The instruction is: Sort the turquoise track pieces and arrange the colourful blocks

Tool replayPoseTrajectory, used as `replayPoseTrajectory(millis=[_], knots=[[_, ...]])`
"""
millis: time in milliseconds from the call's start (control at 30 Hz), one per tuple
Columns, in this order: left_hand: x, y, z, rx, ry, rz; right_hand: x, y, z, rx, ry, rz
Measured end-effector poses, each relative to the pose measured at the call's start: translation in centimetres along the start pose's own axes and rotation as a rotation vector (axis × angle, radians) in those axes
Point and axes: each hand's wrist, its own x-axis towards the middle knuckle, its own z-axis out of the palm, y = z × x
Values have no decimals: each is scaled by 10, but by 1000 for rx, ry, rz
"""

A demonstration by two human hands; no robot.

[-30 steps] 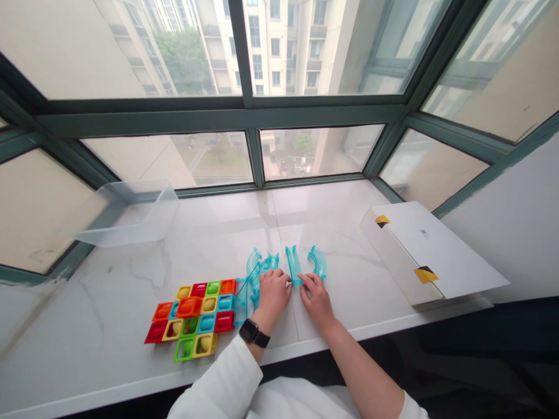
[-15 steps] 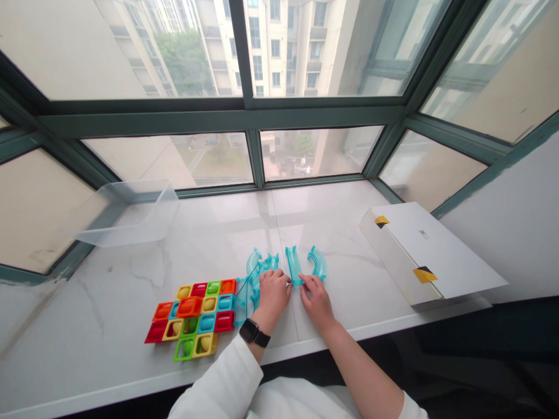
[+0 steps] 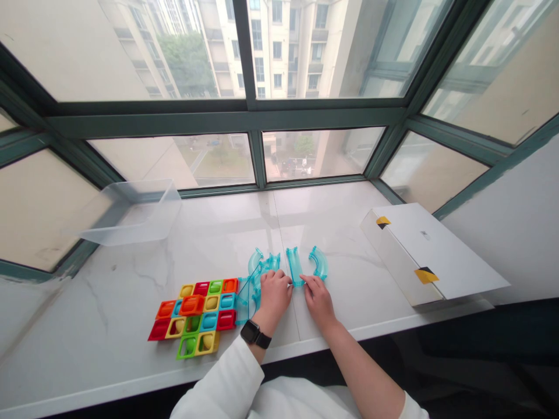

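Note:
A straight, see-through blue marble-run track piece (image 3: 294, 265) lies on the white marble-patterned sill, pointing away from me. My left hand (image 3: 276, 294), a black watch on its wrist, is closed in a pinch at the piece's near left corner. My right hand (image 3: 318, 299) rests on the other side, index finger stretched out to the near right corner. Right of the straight piece is a curved blue track piece (image 3: 320, 263), apart from both hands. More clear blue pieces (image 3: 268, 263) lie bunched beyond and left of my left hand, partly hidden by it.
Colourful square blocks with round hollows (image 3: 209, 320) stand together on the left. Farther back on that side is a clear plastic bin (image 3: 131, 235). A white box (image 3: 430, 250) with black-and-yellow tape sits at the right. Windows with green frames (image 3: 174, 123) enclose the sill.
The view has shifted slightly. My right fingers have moved a little at the straight track's near end; my left hand stays at its left side. The pieces lie as before.

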Motion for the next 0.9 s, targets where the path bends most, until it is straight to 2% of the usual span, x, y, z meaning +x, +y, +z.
replayPoseTrajectory(millis=[500,900], knots=[[1,-1,2,2,16,8,2,3,4,-1,51,85],[0,-3,4,-2,31,21,1,5,6,5,44,89]])
